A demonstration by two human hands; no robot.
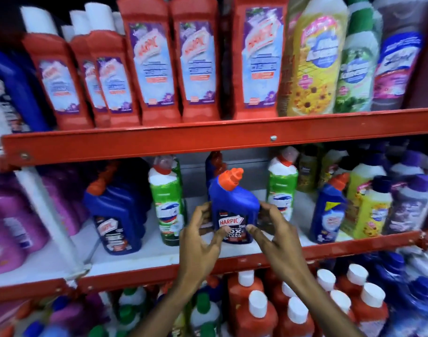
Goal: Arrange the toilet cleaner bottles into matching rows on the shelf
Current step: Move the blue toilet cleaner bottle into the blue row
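The blue plastic toilet cleaner bottle with an angled orange cap (233,207) stands upright on the white board of the middle shelf (140,256), near its red metal front rail, label turned outward so that the word "HARPIC" on its red banner reads plainly, with what looks like "10X" beneath it. Both hands cup it: the left hand (200,237) has its fingers curled against the bottle's left flank, and the right hand (275,235) presses in from the right flank, thumbs towards the label, so together they grip it loosely, probably to square it up or slide it into line. To the left of this bottle stands a green bottle with a white shoulder and red cap (168,203), brand unreadable, and farther left a group of dark blue Harpic bottles (116,215), likely the row it belongs with. To its right are a second green bottle (281,188) and a smaller blue bottle (328,210). Above it, on the upper shelf, tall red bottles with purple Harpic labels (154,66) stand in a row.
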